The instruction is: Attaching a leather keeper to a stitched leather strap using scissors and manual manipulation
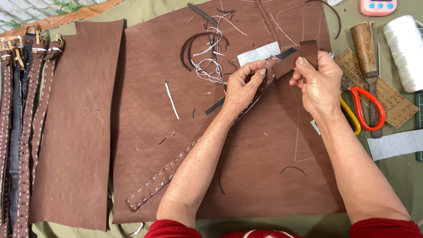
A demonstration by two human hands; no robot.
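Red sleeves, both hands up on stitched strap [176, 165].
Left hand [240, 90] and right hand [318, 83] pinch its folded end shut; leather looks light, floppy.

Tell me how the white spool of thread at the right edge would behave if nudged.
The white spool of thread lies on its side, so it would probably roll. It looks tightly wound, likely firm and fairly heavy for its size. The wooden-handled tool beside it might stop it rolling left.
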